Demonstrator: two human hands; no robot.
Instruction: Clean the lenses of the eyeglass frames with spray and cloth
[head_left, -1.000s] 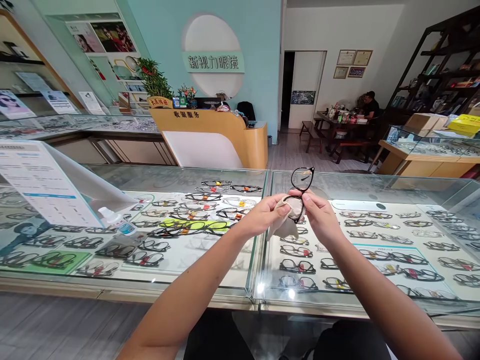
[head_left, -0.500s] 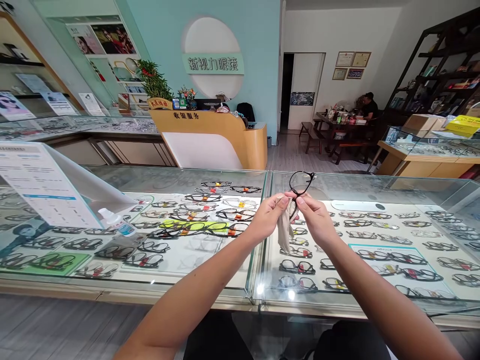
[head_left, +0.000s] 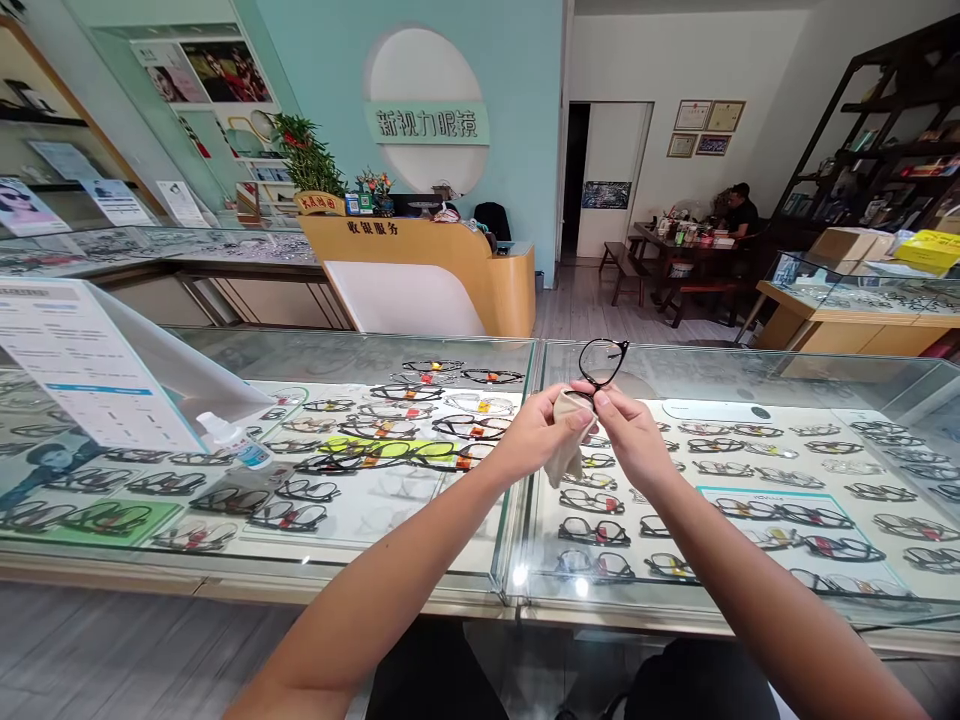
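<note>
Above the glass display counter (head_left: pixel 450 590) I hold a pair of black-framed glasses (head_left: pixel 602 361) upright, one lens showing above my fingers. My right hand (head_left: pixel 631 432) pinches the frame at its lower part. My left hand (head_left: pixel 541 432) is closed on a beige cleaning cloth (head_left: pixel 564 462), pressed against the lower lens, with the cloth's tail hanging down. The two hands touch at the fingertips.
Several rows of glasses lie inside the counter. A small spray bottle (head_left: pixel 234 441) and a slanted acrylic sign (head_left: pixel 82 365) stand on the glass at left. A yellow reception desk (head_left: pixel 427 275) is behind. A person sits at a far table (head_left: pixel 739 212).
The glasses turned in my hands: the upper lens faced me a second ago, then swung edge-on. My left hand re-gripped the cloth on the lower lens.
</note>
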